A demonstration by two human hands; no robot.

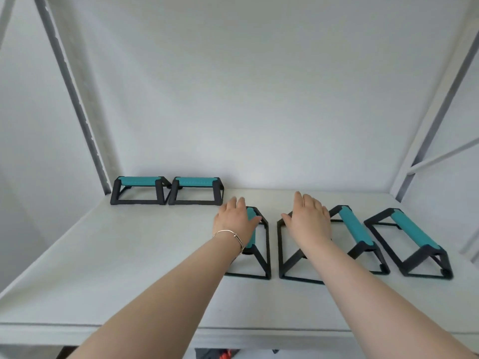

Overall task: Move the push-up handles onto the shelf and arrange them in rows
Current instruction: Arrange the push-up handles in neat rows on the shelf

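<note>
Head view. Shelf (129, 255) carried six push-up handles, all placed relative to the back-left pair. That pair, the first handle (138, 190) and the second handle (196, 190), stood touching side by side against the back wall near the left upright (77, 99), grips running left-right; judged to be the start of a finished row.

Four more stood forward and right of that pair, grips running front-back, so not yet turned to match. The third handle (255, 244) lay under the left hand (237, 222), whose fingers were loosely spread and draped over the teal grip, not clearly closed round it. The fourth handle (290, 252), just right of the third, lay under the right hand (308, 221), open, palm down, covering its grip; a firm hold could not be confirmed. The fifth handle (357, 234) and sixth handle (414, 237) stood farther right, untouched, slightly apart.

A bracelet (233, 235) sat on the left wrist.

Judgement: both hands were set on the nearest unaligned handles to turn and slide them back beside the pair, extending the row
</note>
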